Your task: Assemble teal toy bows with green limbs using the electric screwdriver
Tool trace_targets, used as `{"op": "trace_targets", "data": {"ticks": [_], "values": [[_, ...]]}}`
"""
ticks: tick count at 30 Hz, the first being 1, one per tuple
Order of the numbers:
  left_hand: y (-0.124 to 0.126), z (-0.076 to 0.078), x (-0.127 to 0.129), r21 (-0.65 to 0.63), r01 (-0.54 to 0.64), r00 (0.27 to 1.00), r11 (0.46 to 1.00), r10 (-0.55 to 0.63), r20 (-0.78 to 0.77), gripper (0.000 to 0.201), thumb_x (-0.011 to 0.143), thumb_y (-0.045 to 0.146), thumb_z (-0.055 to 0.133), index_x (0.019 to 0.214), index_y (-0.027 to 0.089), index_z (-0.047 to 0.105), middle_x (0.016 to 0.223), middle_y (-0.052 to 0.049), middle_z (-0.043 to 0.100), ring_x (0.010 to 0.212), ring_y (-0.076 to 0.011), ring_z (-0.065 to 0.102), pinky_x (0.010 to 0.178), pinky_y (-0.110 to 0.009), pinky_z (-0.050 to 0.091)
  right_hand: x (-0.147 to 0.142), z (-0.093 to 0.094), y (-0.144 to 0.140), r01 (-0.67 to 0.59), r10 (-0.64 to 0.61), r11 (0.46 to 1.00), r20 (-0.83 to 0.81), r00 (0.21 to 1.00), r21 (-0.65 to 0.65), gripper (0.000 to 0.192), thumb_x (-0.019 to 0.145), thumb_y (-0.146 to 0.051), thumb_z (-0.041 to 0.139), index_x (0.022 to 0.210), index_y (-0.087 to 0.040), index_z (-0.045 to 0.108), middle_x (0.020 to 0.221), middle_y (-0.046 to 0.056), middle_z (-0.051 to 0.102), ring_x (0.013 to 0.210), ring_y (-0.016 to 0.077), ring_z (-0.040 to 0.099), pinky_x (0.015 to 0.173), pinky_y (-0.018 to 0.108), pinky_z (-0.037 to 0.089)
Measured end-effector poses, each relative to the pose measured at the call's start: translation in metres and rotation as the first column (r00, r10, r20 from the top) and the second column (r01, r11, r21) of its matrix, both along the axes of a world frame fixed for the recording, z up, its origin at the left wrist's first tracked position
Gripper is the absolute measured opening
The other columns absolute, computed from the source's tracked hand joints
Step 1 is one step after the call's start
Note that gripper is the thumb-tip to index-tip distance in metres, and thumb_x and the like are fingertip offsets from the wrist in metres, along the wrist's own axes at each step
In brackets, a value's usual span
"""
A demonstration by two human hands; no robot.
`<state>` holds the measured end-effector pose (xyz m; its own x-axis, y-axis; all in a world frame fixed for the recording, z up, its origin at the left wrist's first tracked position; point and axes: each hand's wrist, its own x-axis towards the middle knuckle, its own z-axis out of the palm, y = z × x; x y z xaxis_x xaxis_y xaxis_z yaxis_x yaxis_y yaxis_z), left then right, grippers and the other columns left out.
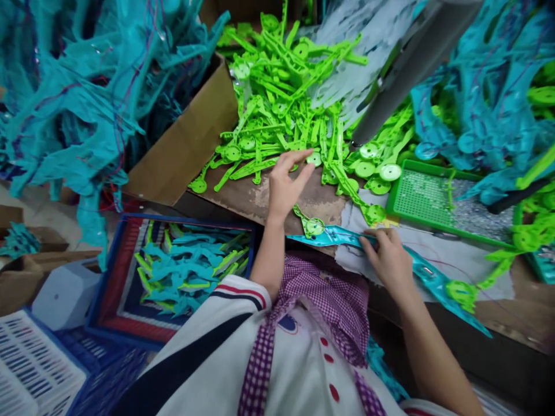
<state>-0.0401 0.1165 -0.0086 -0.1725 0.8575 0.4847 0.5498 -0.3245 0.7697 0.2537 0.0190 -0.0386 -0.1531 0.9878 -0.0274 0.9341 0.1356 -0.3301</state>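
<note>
Now the left hand (284, 185) reaches with spread, open fingers (299, 155) to the edge of the green plastic pieces (277, 98) heaped on the surface (260, 199), touching them but gripping none. The right hand (388, 257) presses its closed fingers on a blue strip (336, 236), probably to keep it flat, with one green piece (313, 225) lying at its end.

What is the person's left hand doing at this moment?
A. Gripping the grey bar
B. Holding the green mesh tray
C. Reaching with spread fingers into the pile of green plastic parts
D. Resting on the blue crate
C: the left hand stretches out, fingers spread, to the edge of the pile of green plastic parts, while the right hand pins a teal strip on the bench.
</note>
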Motion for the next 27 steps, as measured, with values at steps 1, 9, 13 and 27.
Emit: {"op": "trace_targets", "data": {"ticks": [1,9,13,27], "values": [[-0.011,-0.004,-0.003,-0.033,0.008,0.999,0.999,-0.010,-0.043,0.028,0.098,0.043,0.057,0.118,0.028,0.069,0.113,-0.004,0.069,0.110,-0.0182,0.066,0.099,-0.039,0.054,-0.001,0.003,-0.002,-0.014,0.015,0.999,-0.023,1.000,0.037,0.044,0.098,-0.051,0.045,0.117,-0.017,0.067,0.116,0.015,0.060,0.085,0.0249,0.062,0.062,0.035,0.044],[-0.084,-0.049,-0.010,-0.200,-0.092,0.974,0.975,0.047,-0.220,0.014,0.094,0.030,0.065,0.099,0.023,0.075,0.105,-0.005,0.071,0.106,-0.0171,0.065,0.100,-0.039,0.052,-0.090,0.009,0.005,-0.325,0.363,0.924,-0.192,0.912,0.203,0.033,0.102,-0.036,0.042,0.115,-0.020,0.069,0.117,0.014,0.067,0.104,0.0266,0.061,0.086,0.041,0.049],[-0.092,-0.056,-0.011,-0.186,-0.187,0.957,0.965,0.136,-0.256,0.017,0.096,0.032,0.062,0.099,0.023,0.075,0.106,-0.005,0.071,0.107,-0.0183,0.064,0.100,-0.040,0.051,-0.117,-0.005,0.016,-0.403,0.427,0.901,-0.160,0.890,0.162,0.038,0.104,-0.034,0.039,0.120,-0.016,0.068,0.119,0.014,0.069,0.098,0.0260,0.061,0.082,0.041,0.047],[-0.095,-0.054,0.005,-0.354,-0.133,0.943,0.926,0.009,-0.332,0.019,0.093,0.041,0.065,0.100,0.029,0.077,0.124,-0.004,0.067,0.122,-0.0211,0.056,0.107,-0.042,0.041,-0.114,-0.008,0.018,-0.449,0.461,0.882,-0.060,0.885,0.143,0.044,0.105,-0.038,0.035,0.123,-0.018,0.069,0.119,0.014,0.069,0.097,0.0252,0.059,0.080,0.039,0.043]]}}
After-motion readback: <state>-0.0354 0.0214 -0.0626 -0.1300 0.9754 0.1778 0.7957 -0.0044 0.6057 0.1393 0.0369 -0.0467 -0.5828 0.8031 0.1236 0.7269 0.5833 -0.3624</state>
